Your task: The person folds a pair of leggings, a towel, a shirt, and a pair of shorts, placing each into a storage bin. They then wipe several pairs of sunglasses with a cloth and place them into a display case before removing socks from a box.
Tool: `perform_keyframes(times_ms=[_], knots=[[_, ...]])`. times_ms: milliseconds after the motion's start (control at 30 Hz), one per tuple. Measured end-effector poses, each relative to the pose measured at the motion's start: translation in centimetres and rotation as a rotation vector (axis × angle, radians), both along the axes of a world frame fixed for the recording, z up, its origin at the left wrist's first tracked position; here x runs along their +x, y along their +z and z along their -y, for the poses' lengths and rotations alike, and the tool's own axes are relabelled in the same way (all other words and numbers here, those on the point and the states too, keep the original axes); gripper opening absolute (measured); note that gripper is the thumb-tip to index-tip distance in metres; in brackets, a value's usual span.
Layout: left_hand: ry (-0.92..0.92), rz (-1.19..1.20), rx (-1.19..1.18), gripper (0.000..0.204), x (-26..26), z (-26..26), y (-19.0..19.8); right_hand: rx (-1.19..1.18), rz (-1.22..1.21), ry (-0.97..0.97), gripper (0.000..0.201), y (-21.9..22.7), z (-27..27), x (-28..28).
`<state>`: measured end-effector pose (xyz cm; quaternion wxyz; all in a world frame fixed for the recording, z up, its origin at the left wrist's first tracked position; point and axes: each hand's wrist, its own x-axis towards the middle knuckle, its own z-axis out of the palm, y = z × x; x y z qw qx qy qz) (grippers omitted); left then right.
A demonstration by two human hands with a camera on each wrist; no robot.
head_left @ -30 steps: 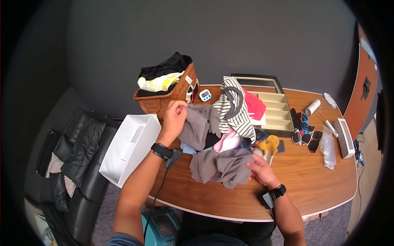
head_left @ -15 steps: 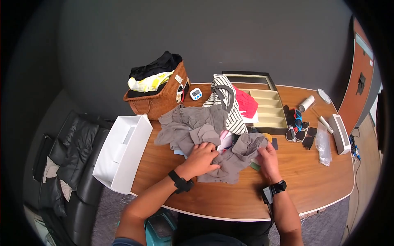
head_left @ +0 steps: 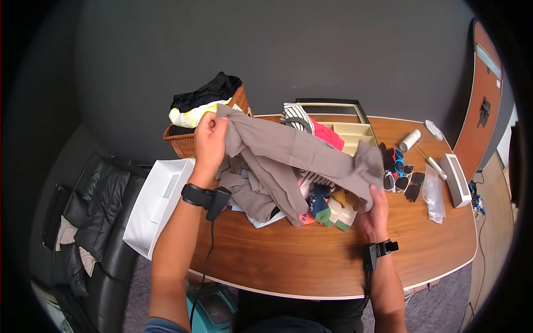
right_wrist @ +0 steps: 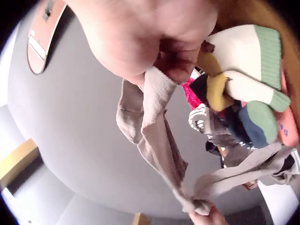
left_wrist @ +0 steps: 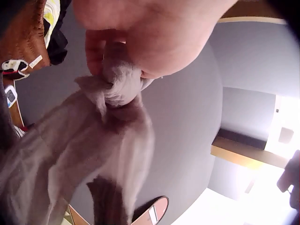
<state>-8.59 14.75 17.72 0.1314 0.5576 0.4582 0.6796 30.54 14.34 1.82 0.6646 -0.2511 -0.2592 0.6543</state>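
Observation:
A thin grey-brown garment is stretched across the front of me, raised over the pile on the table. My left hand grips one end, bunched in its fingers in the left wrist view. At the other end my right hand pinches an edge of the cloth, seen close in the right wrist view. Beneath it lie more grey cloth, a navy and green sock and cream knit pieces with green cuffs. The garment covers part of a striped top and red cloth.
A wicker basket heaped with clothes stands at the back left, near a white box. Behind the pile is a compartment tray. Sunglasses, a plastic bag and a narrow white box lie on the right.
My left hand has gone from the pile up and leftward, lifting the garment so it spans both hands. The right hand has shifted slightly right. Socks under the cloth now show.

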Motion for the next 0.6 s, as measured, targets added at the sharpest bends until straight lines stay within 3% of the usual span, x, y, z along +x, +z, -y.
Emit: perform_keyframes(times_ms=[133, 200, 267, 300, 333, 400, 433, 467, 533, 600], knots=[[0.046, -0.046, -0.225, 0.019, -1.8, -0.5, -2.8, -0.004, -0.008, -0.074, 0.024, -0.8, -1.0, 1.4], [0.07, -0.609, -0.403, 0.042, -1.6, -1.1, -6.3, -0.032, 0.14, -0.141, 0.026, -2.3, -1.7, 0.7], [-0.009, -0.659, -0.558, 0.069, -0.7, -1.9, -9.4, 0.046, 0.474, -0.025, 0.03, -1.3, -0.5, -0.3], [-0.009, -0.658, -0.557, 0.069, 0.1, -1.7, -10.6, 0.069, 0.528, 0.02, 0.047, -0.9, 0.0, -0.7], [0.013, -0.775, -0.547, 0.063, 0.9, -1.5, -11.7, 0.073, 0.53, 0.02, 0.047, -0.9, 0.2, -0.9], [0.035, -0.891, -0.531, 0.058, 2.0, -2.1, -12.7, 0.399, 1.405, -0.166, 0.066, -1.3, 0.8, -0.9], [-0.039, -0.921, -0.553, 0.053, 2.4, -2.7, -13.0, 0.49, 1.56, -0.091, 0.077, -2.1, 0.6, -0.7], [-0.114, -0.953, -0.575, 0.048, 2.7, -3.1, -13.0, 0.393, 1.63, 0.017, 0.067, -0.3, 1.8, -1.2], [-0.133, -0.948, -0.477, 0.038, 4.0, -3.1, -10.9, 0.333, 1.606, 0.02, 0.057, 0.6, 2.1, -1.8], [-0.19, -0.704, -0.284, 0.039, 5.1, -3.2, -7.8, 0.42, 1.633, -0.032, 0.047, -0.2, 1.5, -1.6]])
